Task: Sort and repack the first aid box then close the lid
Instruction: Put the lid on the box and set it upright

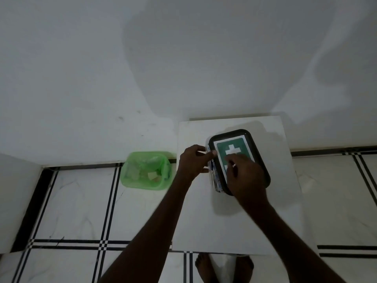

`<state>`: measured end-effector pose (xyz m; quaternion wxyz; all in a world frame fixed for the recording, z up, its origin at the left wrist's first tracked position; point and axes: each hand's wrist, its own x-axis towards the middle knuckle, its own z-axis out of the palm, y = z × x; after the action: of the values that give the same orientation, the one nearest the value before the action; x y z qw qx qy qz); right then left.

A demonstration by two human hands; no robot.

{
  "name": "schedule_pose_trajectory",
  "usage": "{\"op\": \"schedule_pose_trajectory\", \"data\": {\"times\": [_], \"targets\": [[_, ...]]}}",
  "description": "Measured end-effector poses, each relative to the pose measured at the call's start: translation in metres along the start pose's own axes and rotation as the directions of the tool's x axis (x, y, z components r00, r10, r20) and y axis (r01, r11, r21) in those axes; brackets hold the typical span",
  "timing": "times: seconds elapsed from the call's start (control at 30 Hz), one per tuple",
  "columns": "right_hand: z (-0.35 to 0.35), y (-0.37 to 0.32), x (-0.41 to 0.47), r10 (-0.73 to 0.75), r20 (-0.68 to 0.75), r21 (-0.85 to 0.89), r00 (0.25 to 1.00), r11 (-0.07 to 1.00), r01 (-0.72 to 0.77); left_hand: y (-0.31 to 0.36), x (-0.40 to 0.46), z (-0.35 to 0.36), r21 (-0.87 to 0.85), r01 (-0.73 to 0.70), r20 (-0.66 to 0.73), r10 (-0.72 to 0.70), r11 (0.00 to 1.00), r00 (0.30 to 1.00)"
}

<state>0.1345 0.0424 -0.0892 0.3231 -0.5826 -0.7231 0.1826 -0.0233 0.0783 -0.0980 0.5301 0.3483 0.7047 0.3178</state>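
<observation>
The first aid box (214, 178) stands on a white table (195, 221), its clear side showing packets inside. A dark lid (257, 148) with a green label and white cross lies on top of it. My left hand (192, 160) grips the box's left edge, thumb pressed on the lid's rim. My right hand (244, 176) lies flat on the lid's near half, covering part of the label. The box's contents are mostly hidden by the lid.
A green plastic basket (145, 170) with scraps inside sits on the tiled floor to the left of the table. A white wall rises behind. My bare feet (204, 266) show below the table's front edge.
</observation>
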Motion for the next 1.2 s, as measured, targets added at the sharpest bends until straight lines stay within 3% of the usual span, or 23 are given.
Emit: {"op": "schedule_pose_trajectory", "data": {"times": [0.1, 0.17, 0.27, 0.43, 0.57, 0.73, 0.8, 0.9, 1.13, 1.2], "targets": [[-0.025, 0.025, 0.016, 0.189, -0.128, -0.127, 0.974, 0.971, -0.205, -0.002, 0.003, 0.004, 0.062, -0.007, -0.024, 0.009, 0.998, 1.000], [-0.030, 0.046, 0.026, 0.377, -0.046, -0.200, 0.925, 0.904, -0.378, -0.002, 0.003, 0.005, 0.082, -0.012, -0.024, 0.014, 0.997, 1.000], [-0.027, 0.061, 0.030, 0.341, 0.089, -0.198, 0.936, 0.927, -0.319, -0.001, 0.002, 0.003, 0.093, -0.035, 0.001, 0.035, 0.995, 0.999], [-0.017, 0.061, 0.032, 0.361, 0.088, -0.255, 0.928, 0.909, -0.330, -0.005, -0.003, -0.001, 0.053, -0.118, 0.008, 0.118, 0.992, 0.993], [-0.015, 0.060, 0.040, 0.392, 0.072, -0.294, 0.917, 0.887, -0.357, -0.004, 0.001, 0.004, 0.205, -0.200, -0.082, 0.220, 0.958, 0.972], [-0.018, 0.063, 0.048, 0.423, 0.164, -0.262, 0.891, 0.890, -0.374, -0.004, 0.012, 0.007, 0.231, -0.147, -0.118, 0.177, 0.962, 0.977], [-0.020, 0.071, 0.049, 0.491, 0.246, -0.109, 0.836, 0.871, -0.479, -0.003, 0.016, 0.007, 0.128, -0.095, -0.108, 0.109, 0.987, 0.988], [-0.024, 0.075, 0.051, 0.612, 0.439, 0.231, 0.658, 0.631, -0.741, -0.001, 0.020, 0.007, -0.055, 0.025, -0.091, -0.030, 0.998, 0.995], [-0.034, 0.082, 0.074, 0.598, 0.613, 0.168, 0.516, 0.540, -0.825, 0.007, 0.029, -0.002, -0.134, 0.211, 0.073, -0.203, 0.968, 0.977], [-0.035, 0.083, 0.089, 0.569, 0.632, 0.161, 0.527, 0.568, -0.807, 0.011, 0.036, -0.009, -0.161, 0.218, 0.131, -0.198, 0.963, 0.971]]}}
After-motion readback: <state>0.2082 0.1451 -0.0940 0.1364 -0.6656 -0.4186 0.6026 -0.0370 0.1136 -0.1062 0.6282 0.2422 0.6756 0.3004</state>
